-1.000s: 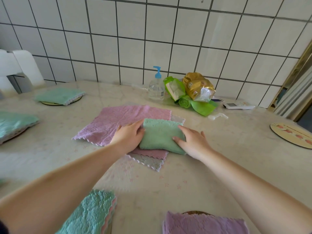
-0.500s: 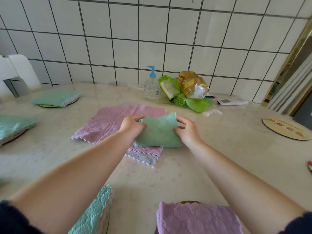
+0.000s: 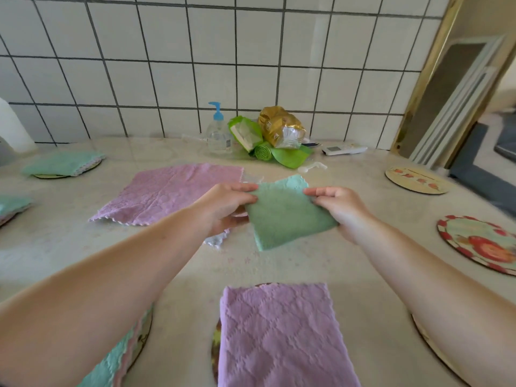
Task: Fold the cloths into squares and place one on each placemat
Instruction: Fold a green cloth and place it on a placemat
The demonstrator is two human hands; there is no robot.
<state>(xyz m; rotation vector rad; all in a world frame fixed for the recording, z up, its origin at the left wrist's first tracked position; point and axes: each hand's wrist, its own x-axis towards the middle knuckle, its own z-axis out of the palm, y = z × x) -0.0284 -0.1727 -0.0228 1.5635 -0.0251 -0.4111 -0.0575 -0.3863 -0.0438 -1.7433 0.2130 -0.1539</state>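
Your left hand and right hand hold the folded green cloth between them, lifted off the table and tilted. Your left fingers curl over its upper left corner with the thumb below; your right fingers pinch its right edge. The parts of the cloth inside both grips are hidden.

Behind your left hand a pink cloth lies spread flat. A pale scalloped edge shows under your left wrist, but you cannot tell how much cloth lies there.

Near you, a folded pink cloth covers a placemat, of which only a sliver shows; the cloth is cut off at the bottom edge. Your left forearm hides most of a folded teal cloth on another mat.

At the far left a teal cloth sits on a round mat. At the right, a red-rimmed placemat and a pale placemat lie bare; a third is mostly hidden beneath your right forearm.

By the tiled wall stand a pump bottle, a gold bag and green packets, their contents unclear.
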